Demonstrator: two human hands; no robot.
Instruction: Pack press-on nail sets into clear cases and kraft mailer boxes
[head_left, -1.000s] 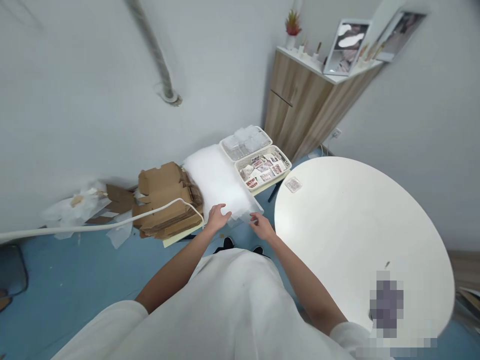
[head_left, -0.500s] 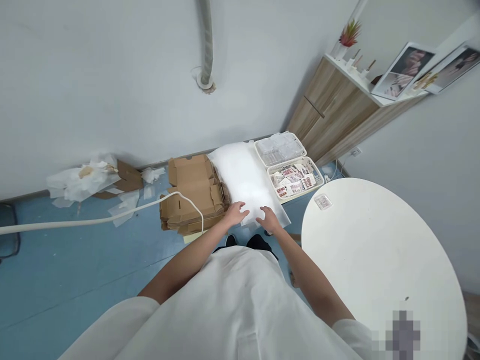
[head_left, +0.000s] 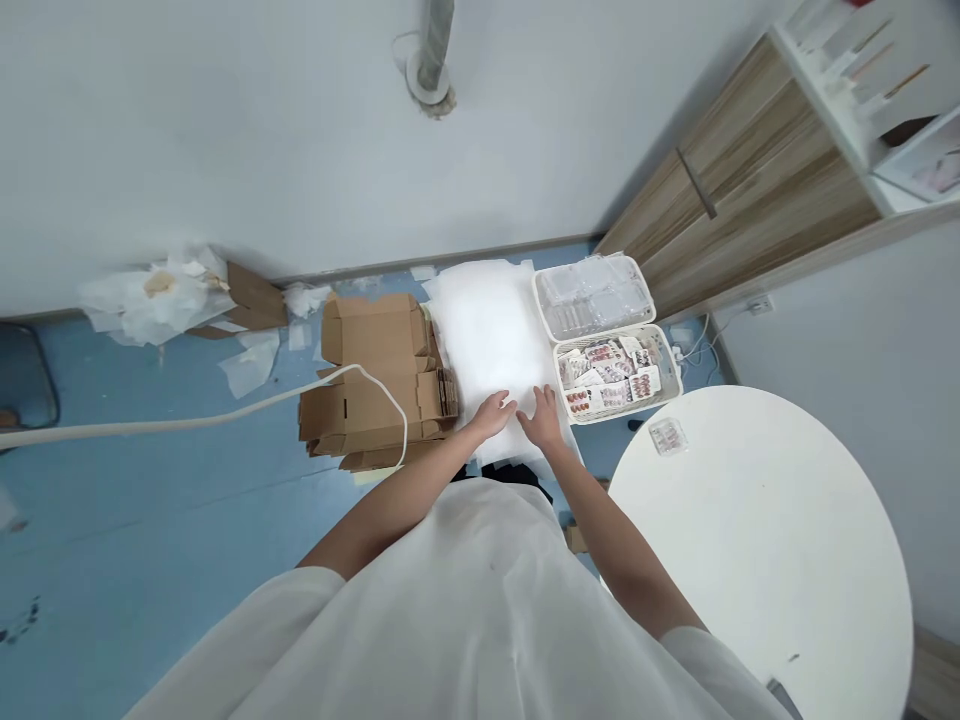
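A stack of thin white sheets (head_left: 491, 325), like packing foam, lies in front of me. My left hand (head_left: 493, 413) is over its near part with the fingers a little curled and apart, nothing seen in them. Close beside it, my right hand (head_left: 541, 418) is also open and empty, thumb toward the left hand. Whether the fingertips touch the top sheet I cannot tell. To the right sits a white basket (head_left: 671, 385) of cards with press-on nails. Behind that, another white basket (head_left: 541, 318) holds clear plastic cases.
Flattened cardboard boxes (head_left: 379, 345) are piled left of the sheets, with a white cable (head_left: 247, 408) across them. A round white table (head_left: 757, 530) carries a small clear case (head_left: 667, 436). A wood-grain cabinet (head_left: 757, 180) stands at the wall. Crumpled wrapping (head_left: 154, 300) lies far left.
The view has tipped downward and closer to the sheets. Both hands have moved farther over the stack and nearer each other; they remain open.
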